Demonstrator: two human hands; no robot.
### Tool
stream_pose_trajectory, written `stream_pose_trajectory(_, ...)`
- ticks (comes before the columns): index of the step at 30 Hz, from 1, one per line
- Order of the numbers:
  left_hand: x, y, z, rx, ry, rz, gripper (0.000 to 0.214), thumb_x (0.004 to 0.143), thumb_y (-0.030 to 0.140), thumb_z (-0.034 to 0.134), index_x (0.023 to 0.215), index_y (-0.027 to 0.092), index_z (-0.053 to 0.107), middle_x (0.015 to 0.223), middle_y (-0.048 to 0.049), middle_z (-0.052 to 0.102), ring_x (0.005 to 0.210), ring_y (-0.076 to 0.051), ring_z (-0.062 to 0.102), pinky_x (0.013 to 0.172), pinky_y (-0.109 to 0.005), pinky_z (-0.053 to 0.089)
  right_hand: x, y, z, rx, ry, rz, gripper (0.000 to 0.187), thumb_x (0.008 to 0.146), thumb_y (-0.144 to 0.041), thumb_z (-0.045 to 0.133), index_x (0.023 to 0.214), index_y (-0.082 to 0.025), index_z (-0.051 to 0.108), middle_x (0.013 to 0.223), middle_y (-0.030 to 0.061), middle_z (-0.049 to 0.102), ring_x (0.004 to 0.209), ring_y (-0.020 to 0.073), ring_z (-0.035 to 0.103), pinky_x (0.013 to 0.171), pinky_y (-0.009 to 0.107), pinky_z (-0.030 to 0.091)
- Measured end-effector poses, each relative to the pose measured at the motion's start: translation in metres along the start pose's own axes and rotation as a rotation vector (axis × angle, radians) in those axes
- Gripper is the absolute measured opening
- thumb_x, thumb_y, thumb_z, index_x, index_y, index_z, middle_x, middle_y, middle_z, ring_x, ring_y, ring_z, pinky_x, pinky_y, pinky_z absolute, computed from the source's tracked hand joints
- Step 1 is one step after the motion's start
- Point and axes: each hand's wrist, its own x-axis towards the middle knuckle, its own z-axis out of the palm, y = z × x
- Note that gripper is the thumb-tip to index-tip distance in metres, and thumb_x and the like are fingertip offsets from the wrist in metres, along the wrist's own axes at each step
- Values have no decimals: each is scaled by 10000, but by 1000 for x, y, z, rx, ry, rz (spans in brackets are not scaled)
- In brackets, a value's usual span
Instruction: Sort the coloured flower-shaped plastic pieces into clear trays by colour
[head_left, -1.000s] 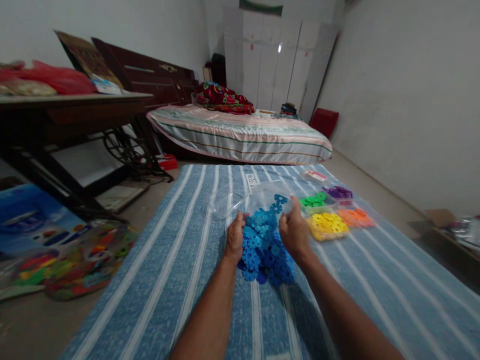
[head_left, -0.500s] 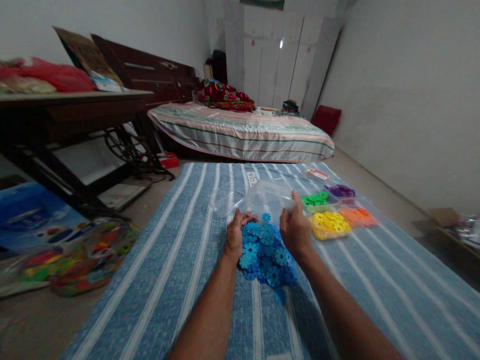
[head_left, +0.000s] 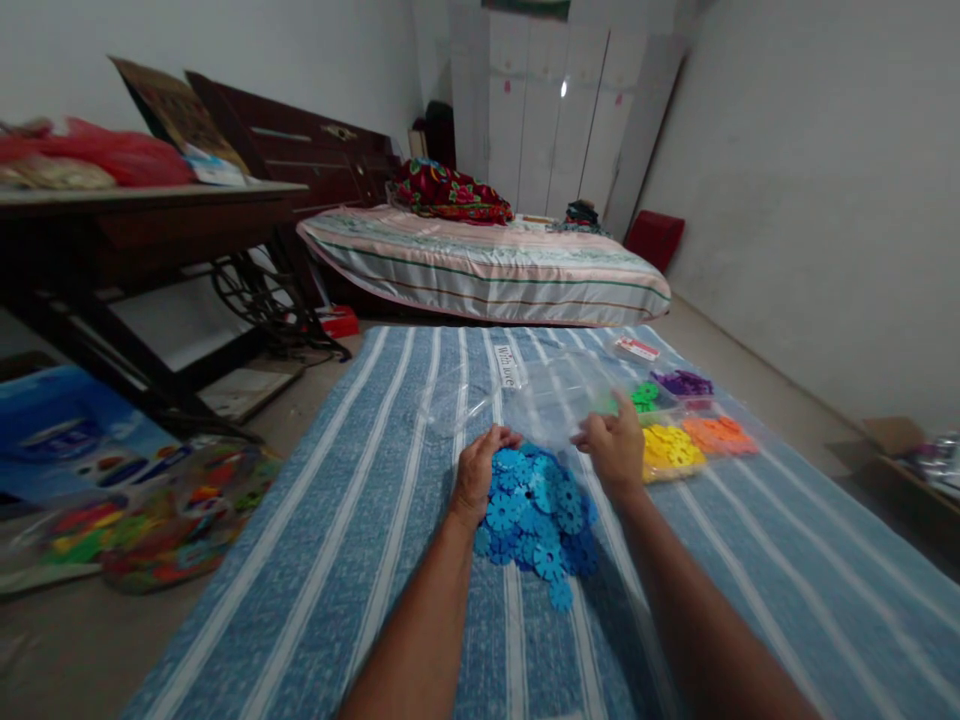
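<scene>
A heap of blue snowflake-shaped plastic discs (head_left: 534, 515) lies on the blue striped cloth. Against the heap's left side rests my left hand (head_left: 475, 476), with its fingers spread along the far edge and no disc visibly gripped. My right hand (head_left: 616, 448) grips a clear plastic container (head_left: 553, 395), which is tilted just beyond the heap and blurred. Nothing blue shows inside the container. Left of it lies another clear plastic piece (head_left: 454, 402). Beyond my right hand sit yellow discs (head_left: 670, 446) and green discs (head_left: 644, 397) in clear compartments, the green partly covered.
Orange discs (head_left: 718, 436) and purple discs (head_left: 682, 384) fill compartments farther right. A small clear packet with a red label (head_left: 637, 348) lies behind them. Past the striped cloth (head_left: 337, 520) stands a bed (head_left: 487, 265); a treadle table (head_left: 150, 205) is on the left.
My right hand has moved right with the container, away from the heap. The heap has settled lower and more of it shows. My left hand stays by its left side.
</scene>
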Motion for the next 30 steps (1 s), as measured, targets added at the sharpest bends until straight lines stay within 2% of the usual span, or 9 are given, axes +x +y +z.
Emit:
stream_pose_trajectory(4,4,-3,0,-48,52,-14,581,725,626,683,982,106,681,971,-174,755,913,-275,712,818,-375,538,2,11,-1,326,-30,241,789,684,-307,561,1424,-126,360,585,-63,630,451,186,639,436,271,526)
stream_pose_trajectory(10,16,0,-6,-155,264,-68,427,895,504,533,1049,117,626,986,-159,752,913,-240,716,685,-295,547,5,23,-11,438,8,465,746,639,-238,626,1349,-151,414,509,-80,621,411,181,633,395,239,520)
stream_pose_trajectory(14,18,14,-8,-227,351,-153,450,939,464,483,1187,91,537,942,-171,753,873,-245,722,630,-291,553,4,30,-19,467,-5,496,711,640,-227,645,1319,-159,446,510,-69,636,422,194,646,385,247,523)
stream_pose_trajectory(19,20,31,-11,-352,370,-262,469,963,405,467,1293,75,429,899,-168,749,815,-240,733,644,-314,576,0,34,-25,497,-19,488,713,645,-222,652,1321,-136,444,529,-38,664,408,185,632,381,241,514)
stream_pose_trajectory(22,24,38,-11,-352,392,-308,396,964,382,463,1227,85,470,842,-150,744,735,-235,730,609,-318,574,-1,34,-24,501,-50,493,714,650,-227,669,1320,-130,444,526,-37,659,402,187,629,382,250,519)
stream_pose_trajectory(25,30,43,-12,-307,412,-328,253,947,322,465,1040,106,559,725,-114,722,643,-223,716,548,-290,547,-1,33,-20,499,-75,505,693,666,-238,678,1312,-135,449,524,-43,650,402,186,630,381,248,519)
stream_pose_trajectory(30,35,47,-18,-187,478,-204,128,837,193,497,765,127,579,580,-91,669,589,-209,687,546,-256,506,3,23,-5,502,-134,512,624,702,-208,630,1292,-136,438,521,-42,642,402,180,629,367,229,506)
